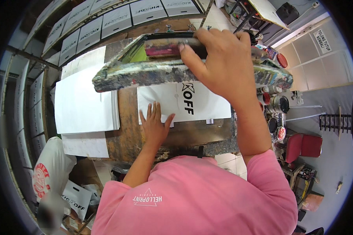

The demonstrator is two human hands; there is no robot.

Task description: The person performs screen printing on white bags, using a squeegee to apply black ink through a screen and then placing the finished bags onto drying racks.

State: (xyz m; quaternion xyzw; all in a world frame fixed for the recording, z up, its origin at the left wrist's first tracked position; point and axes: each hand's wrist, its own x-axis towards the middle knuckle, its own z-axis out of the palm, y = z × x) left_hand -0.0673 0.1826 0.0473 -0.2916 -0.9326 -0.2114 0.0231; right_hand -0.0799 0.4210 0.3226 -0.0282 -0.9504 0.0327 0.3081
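My right hand (219, 64) grips the near edge of a paint-stained screen printing frame (145, 74), which is lifted and tilted up above the work table. Under the frame lies a white sheet (208, 105) with a black printed mark. My left hand (155, 125) rests flat, fingers spread, on the near left part of that sheet. A squeegee with pink ink (164, 50) lies inside the frame.
A stack of blank white sheets (84, 102) lies left of the printed one on the stained wooden table (125, 133). Ink cans (278, 103) stand at the right, a red stool (306, 145) beyond them. Printed white sheets dry on racks (106, 21) behind.
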